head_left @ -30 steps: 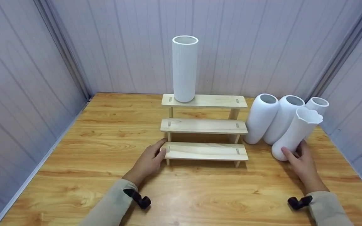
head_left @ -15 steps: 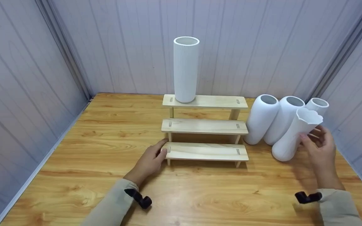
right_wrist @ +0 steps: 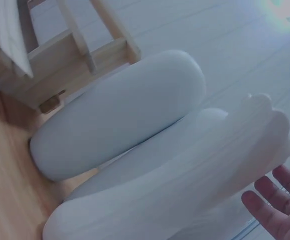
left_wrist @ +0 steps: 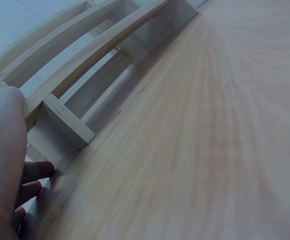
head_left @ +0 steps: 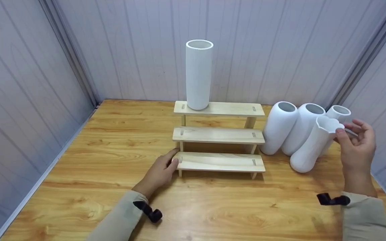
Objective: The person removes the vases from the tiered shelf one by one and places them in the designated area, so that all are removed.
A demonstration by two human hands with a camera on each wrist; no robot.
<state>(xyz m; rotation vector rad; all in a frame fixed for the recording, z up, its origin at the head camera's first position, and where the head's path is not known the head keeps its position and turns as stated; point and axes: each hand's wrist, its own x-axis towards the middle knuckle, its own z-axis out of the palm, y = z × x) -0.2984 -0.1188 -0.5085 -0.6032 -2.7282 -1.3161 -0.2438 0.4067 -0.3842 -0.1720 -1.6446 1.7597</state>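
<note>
The scalloped vase (head_left: 315, 147) stands tilted on the bench (head_left: 112, 167) at the front of a cluster of 4 white vases, to the right of the stepped rack (head_left: 218, 135), leaning back against the others. The right hand (head_left: 357, 147) has climbed in the last second from the vase's foot to its wavy rim: thumb against the lip, fingers loosely spread behind it, touching rather than clasping. That shift looks like a change of hold toward the top of the vase, which has not left the bench. From the right wrist view the fingers (right_wrist: 277, 207) are open beside the rim, not wrapped round it.

The left hand (head_left: 161, 170) has stayed put, its relaxed fingers resting on the left end of the rack's lowest step, forearm lying along the bench. The tall ribbed vase (head_left: 198, 74) stands upright on the top step's left end.
</note>
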